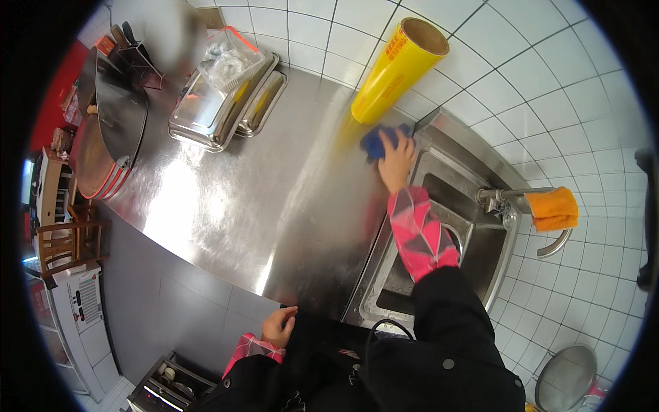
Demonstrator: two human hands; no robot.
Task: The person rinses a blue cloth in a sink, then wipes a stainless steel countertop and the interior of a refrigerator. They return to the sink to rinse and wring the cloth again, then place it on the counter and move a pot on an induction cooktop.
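Observation:
My right hand point(395, 162), in a pink patterned sleeve cover, grips a crumpled blue cloth point(374, 142) against the stainless steel counter point(288, 170). The cloth lies just below the base of a large yellow roll of plastic wrap point(394, 74), which stands on end near the tiled wall. To the right of this hand is a steel sink point(476, 257), partly covered by my forearm. My left hand point(278, 327) is near the counter's front edge, its fingers curled, with nothing visible in them.
Lidded steel trays point(206, 110) bear a clear plastic box point(231, 59) at the back left. Round boards point(95, 154) stand at the counter's left end. An orange cloth point(553, 208) hangs over the faucet point(497, 198). A round mesh strainer point(566, 378) is at lower right.

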